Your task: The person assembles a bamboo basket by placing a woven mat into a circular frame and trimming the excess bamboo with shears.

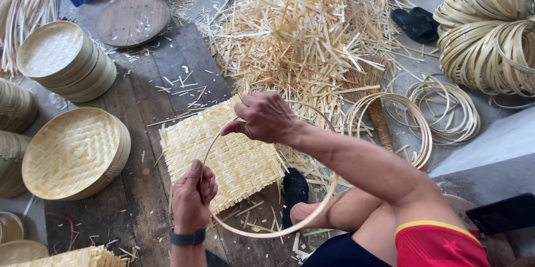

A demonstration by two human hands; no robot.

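Left hand (192, 194), fingers curled shut, pinches the thin pale bamboo hoop (278, 232) at its near-left arc. Right hand (263, 116) grips the hoop's far arc, fingers closed. The hoop hangs just above a square woven bamboo mat (223, 161) on the dark wooden floor (150, 77). Left: stacked round woven trays (72, 153). Beyond: a heap of bamboo offcuts (306, 27); right, coiled bamboo rings (490, 33).

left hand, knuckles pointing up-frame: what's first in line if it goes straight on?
Probably the woven bamboo mat: the left hand, gripping the thin bamboo hoop, sits at its near edge. Height above it is unclear.
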